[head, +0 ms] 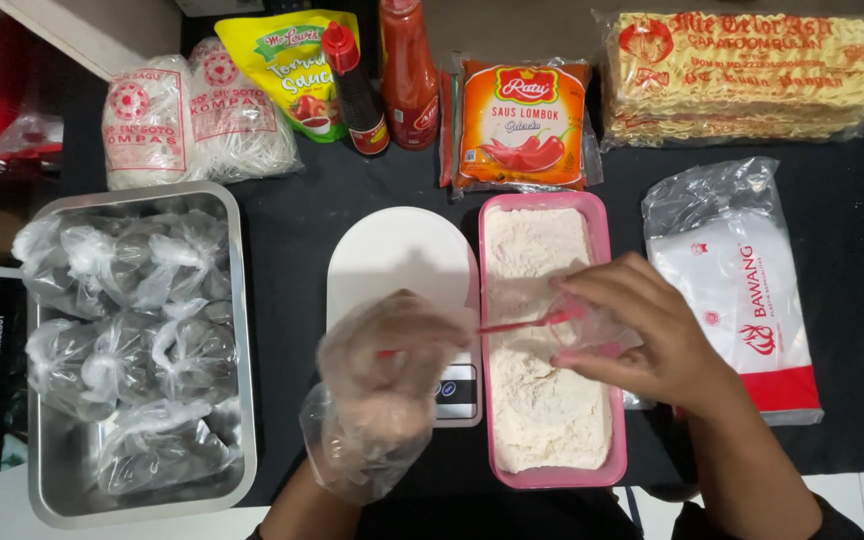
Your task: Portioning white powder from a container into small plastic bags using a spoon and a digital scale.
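My left hand [382,370], in a loose clear plastic glove, grips the end of a thin red spoon [527,323] that reaches right over the pink tub [552,474] of white flour. My bare right hand [642,330] holds a small clear plastic bag [532,300] open above the flour, and the spoon's tip sits at the bag's mouth. A white kitchen scale [402,255] lies just left of the tub, partly under my left hand.
A metal tray [237,330] of knotted clear bags stands at the left. A white-and-red flour packet [742,300] lies at the right. Along the back are noodle packs [192,115], a yellow sauce pouch [287,55], two sauce bottles [407,70], an orange chilli sauce pack [524,125] and a dried noodle block [752,75].
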